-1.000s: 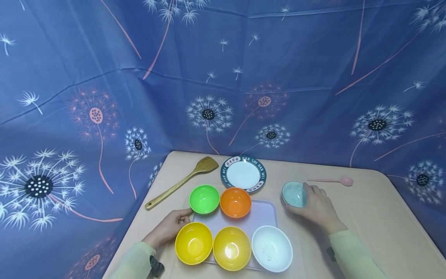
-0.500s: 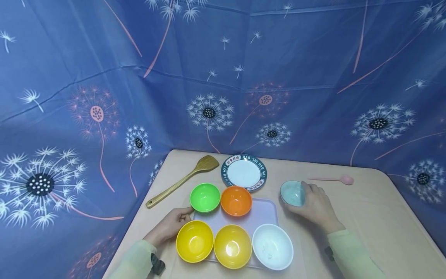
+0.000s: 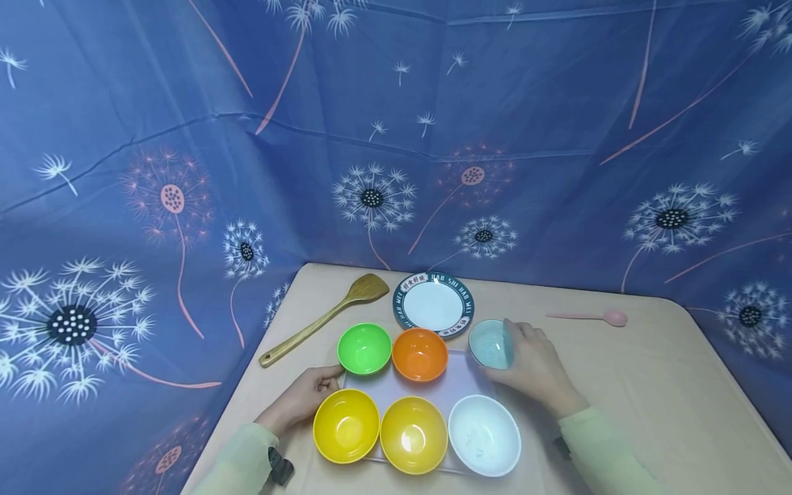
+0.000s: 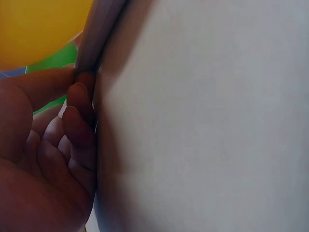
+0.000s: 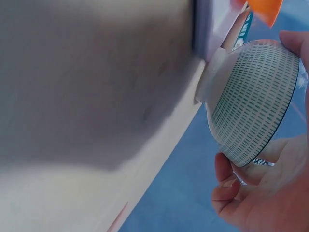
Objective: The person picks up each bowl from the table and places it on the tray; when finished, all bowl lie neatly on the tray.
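My right hand point(image 3: 532, 361) grips a small light-blue bowl point(image 3: 487, 344) by its rim, thumb on the near side and fingers on the far side. In the right wrist view the bowl point(image 5: 256, 96) shows a dashed green pattern and overlaps the corner of the lilac tray point(image 3: 454, 375). At the tray's left edge my left hand point(image 3: 304, 397) pinches the rim between thumb and curled fingers. On the tray stand a green bowl point(image 3: 364, 349), an orange bowl point(image 3: 420, 355), two yellow bowls point(image 3: 346, 426) and a white bowl point(image 3: 485, 436).
Behind the tray lies a white plate point(image 3: 433, 306) with a dark green patterned rim. A wooden spatula point(image 3: 324, 320) lies to the left, and a pink spoon point(image 3: 612, 317) at the back right. Blue dandelion-print cloth point(image 3: 544, 172) rises behind the table.
My right hand has carried the light-blue bowl left, from the bare table to the tray's back right corner. The left hand has kept its place at the tray edge.
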Available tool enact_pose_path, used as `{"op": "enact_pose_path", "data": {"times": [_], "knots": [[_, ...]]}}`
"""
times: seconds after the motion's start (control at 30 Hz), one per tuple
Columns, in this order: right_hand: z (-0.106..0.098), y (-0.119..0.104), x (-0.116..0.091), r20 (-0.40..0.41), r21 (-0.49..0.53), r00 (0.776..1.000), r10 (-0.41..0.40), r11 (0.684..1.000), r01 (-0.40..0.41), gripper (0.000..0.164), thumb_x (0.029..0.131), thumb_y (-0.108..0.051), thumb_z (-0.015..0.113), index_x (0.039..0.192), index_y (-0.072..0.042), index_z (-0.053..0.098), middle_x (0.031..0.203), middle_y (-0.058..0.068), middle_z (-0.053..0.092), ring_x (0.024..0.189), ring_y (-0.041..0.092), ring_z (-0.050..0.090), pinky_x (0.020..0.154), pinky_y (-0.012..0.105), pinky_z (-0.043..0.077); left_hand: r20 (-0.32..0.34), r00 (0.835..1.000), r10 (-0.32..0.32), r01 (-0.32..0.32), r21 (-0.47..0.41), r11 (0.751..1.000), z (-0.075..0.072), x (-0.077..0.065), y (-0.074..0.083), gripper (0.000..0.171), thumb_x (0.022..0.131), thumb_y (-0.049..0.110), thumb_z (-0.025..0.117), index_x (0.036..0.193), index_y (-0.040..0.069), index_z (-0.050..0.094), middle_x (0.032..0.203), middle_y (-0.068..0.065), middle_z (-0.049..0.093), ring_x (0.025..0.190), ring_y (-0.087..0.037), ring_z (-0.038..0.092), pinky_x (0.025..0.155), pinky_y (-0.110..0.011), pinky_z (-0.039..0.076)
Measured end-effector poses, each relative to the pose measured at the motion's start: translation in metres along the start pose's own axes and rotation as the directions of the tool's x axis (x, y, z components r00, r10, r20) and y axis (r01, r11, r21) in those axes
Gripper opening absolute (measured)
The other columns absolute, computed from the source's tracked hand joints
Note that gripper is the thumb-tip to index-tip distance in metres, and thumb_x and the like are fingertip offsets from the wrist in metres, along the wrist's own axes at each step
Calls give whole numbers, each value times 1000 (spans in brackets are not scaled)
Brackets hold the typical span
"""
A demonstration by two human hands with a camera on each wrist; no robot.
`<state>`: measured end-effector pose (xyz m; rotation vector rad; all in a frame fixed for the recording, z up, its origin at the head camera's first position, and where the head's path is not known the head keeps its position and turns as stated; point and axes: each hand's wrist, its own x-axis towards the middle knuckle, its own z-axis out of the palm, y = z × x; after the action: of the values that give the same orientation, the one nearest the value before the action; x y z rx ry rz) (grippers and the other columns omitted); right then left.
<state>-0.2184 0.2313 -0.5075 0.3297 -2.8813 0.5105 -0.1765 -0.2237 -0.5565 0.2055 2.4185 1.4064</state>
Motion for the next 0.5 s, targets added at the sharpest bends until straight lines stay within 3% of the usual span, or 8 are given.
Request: {"op": "enact_pose_path", "data": {"times": [0.2, 0.4, 0.5], "knots": [[7, -17, -3, 76, -10, 997, 20, 1000, -19, 115, 70, -67, 85, 151, 5, 45, 137, 28, 55, 119, 45, 53, 96, 68, 47, -3, 1000, 15, -15, -21, 1000, 0, 0, 1, 56, 95, 0, 65, 150, 2, 55, 79, -3, 56, 96, -22, 56, 93, -47, 40], [13, -25, -5, 93, -6, 996, 14, 1000, -13, 117, 69, -69, 84, 152, 3, 45, 139, 27, 55, 118, 44, 54, 94, 68, 49, -18, 1000, -6, 7, 14, 1000, 1, 1, -1, 54, 96, 2, 64, 149, 4, 57, 114, -2, 66, 113, -25, 55, 96, -48, 40], [16, -28, -7, 101, 3, 995, 9, 1000, -10, 117, 68, -69, 85, 152, 3, 45, 138, 27, 55, 118, 44, 55, 94, 68, 49, -25, 1000, -5, 6, 26, 1000, 1, 1, -2, 53, 96, 1, 64, 149, 4, 57, 119, -1, 66, 114, -26, 54, 97, -48, 41]]}}
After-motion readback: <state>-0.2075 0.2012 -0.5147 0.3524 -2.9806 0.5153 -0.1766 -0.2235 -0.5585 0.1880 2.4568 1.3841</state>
